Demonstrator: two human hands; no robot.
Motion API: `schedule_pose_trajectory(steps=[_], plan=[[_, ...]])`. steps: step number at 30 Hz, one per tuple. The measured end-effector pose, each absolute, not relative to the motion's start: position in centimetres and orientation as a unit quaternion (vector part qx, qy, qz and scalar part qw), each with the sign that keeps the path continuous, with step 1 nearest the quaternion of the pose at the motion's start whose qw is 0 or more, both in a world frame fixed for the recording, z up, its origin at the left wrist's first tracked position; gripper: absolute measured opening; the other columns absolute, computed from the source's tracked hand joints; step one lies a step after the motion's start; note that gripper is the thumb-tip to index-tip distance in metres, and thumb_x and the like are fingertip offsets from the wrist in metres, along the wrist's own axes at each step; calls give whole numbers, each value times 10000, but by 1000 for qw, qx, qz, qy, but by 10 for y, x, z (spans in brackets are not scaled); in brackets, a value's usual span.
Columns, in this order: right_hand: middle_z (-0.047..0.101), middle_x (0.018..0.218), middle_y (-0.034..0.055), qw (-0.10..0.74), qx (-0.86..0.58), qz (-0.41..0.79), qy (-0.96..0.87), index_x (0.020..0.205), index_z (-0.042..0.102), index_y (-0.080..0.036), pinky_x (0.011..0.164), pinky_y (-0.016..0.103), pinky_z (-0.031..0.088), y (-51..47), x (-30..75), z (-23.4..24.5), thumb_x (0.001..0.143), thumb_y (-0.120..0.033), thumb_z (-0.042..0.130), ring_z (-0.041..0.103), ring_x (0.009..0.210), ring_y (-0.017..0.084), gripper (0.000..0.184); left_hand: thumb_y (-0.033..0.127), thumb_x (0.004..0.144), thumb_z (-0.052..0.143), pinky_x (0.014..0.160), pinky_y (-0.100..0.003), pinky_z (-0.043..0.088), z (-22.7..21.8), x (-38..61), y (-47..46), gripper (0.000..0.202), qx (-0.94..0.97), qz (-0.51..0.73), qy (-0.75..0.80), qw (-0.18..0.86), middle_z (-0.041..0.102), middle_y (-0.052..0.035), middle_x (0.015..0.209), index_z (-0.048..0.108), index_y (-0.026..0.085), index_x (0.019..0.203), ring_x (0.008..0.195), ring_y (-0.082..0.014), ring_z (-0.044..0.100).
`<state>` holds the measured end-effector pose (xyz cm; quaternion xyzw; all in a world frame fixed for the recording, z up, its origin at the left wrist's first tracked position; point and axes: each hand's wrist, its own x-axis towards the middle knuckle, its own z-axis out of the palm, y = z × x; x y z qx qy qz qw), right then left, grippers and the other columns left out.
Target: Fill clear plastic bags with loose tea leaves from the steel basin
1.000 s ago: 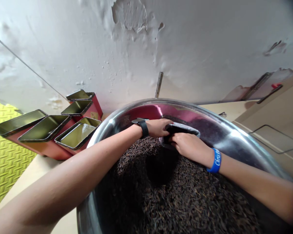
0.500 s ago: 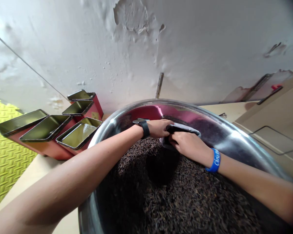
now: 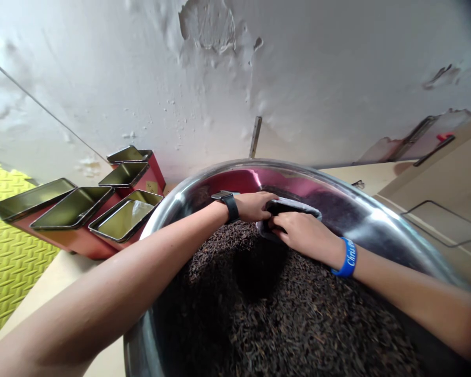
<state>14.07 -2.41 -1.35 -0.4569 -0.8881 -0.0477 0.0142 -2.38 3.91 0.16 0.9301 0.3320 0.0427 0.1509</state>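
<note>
A big shiny metal basin [image 3: 377, 212] is heaped with dark loose tea leaves [image 3: 282, 319]. At its far side both hands meet on a small silvery bag [image 3: 298, 207] with a dark opening. My left hand [image 3: 255, 205], with a black watch on the wrist, grips the bag's left edge. My right hand [image 3: 302, 234], with a blue wristband, is closed on the bag's near edge, its fingers at the mouth. A hollow shows in the leaves just below the bag.
Several open red tins [image 3: 121, 217] with gold insides stand on the pale tabletop [image 3: 58, 277] to the left of the basin. A yellow ribbed mat [image 3: 3, 256] lies at far left. A peeling white wall [image 3: 227, 78] rises behind.
Nothing has visibly changed; both hands stay on the bag, and the view only shifts slightly.
</note>
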Motion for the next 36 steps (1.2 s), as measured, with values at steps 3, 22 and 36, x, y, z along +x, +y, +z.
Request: schedule_pose_trajectory(steps=[3,22,36], plan=[[649,931,75,49,-434,-18,-899,898,634,-173,735,309,416,-35,135,-7,859,-273,453,592,876,214,211,228,804,488,971,-292,371,2,-24,39,552,929,46,334,152,423,-114,1334,335,116,1323,1155,-197,459],[674,674,66,-107,-214,101,-966,842,636,-170,483,266,327,-76,117,-14,873,-535,373,635,595,198,452,300,814,493,869,-283,415,0,-25,40,577,926,40,341,157,487,-99,1258,315,142,1339,1012,-182,529],[633,909,98,37,-432,-101,-895,886,624,-136,711,320,423,-28,143,-11,839,-251,490,595,857,225,183,233,802,490,923,-292,404,-1,-24,41,545,932,54,322,155,464,-117,1296,331,129,1313,1097,-184,497]])
